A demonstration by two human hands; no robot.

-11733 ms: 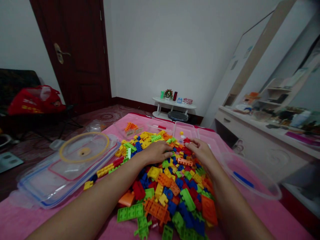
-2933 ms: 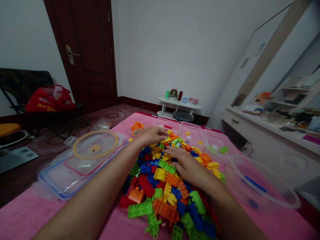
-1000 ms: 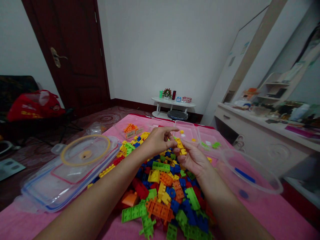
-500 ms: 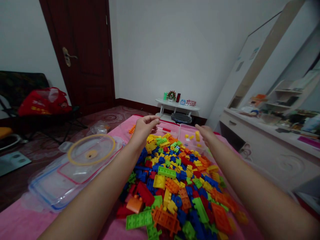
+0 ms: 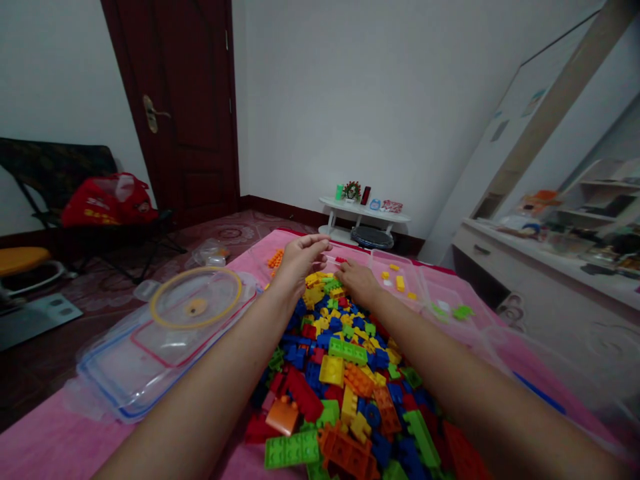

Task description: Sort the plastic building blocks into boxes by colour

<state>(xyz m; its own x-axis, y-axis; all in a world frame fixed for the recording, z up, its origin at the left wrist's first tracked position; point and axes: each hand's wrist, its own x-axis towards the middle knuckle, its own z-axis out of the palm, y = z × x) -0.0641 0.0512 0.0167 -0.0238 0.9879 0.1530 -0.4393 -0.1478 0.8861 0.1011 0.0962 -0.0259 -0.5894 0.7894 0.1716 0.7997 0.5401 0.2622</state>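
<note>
Left hand (image 5: 303, 261): raised just above the far-left part of the heap, fingers curled, thumb close to the forefinger; whether anything is between them, I cannot tell.
Right hand (image 5: 359, 283): lowered to the heap's far end, back turned up; its fingertips are partly hidden, so I cannot tell whether they are apart or closed on a brick.
Brick heap: a loose mound of red, yellow, blue, green and orange plastic building bricks (image 5: 345, 327), spreading from the middle of the counter to its near edge, between the forearms.
Front of heap: a flat green studded brick (image 5: 292, 449) beside an orange studded brick (image 5: 347, 453); a smooth orange block (image 5: 283, 416) lies just behind.
Counter: covered with pink cloth (image 5: 45, 440).
Far edge: a clear plastic bin (image 5: 377, 259) with a few small yellow bricks (image 5: 400, 283); to its right, another clear bin (image 5: 445, 283) with green pieces (image 5: 463, 312).
Far-left corner: a small cluster of orange bricks (image 5: 275, 259), near the left hand.
Left edge: clear rectangular plastic lids with blue and red seals (image 5: 113, 373), a round clear lid with a yellow ring (image 5: 155, 310) on top.
Right edge: a long blue strip (image 5: 540, 393) by the right forearm.
Behind: a white oval stand (image 5: 365, 211) against the wall.
</note>
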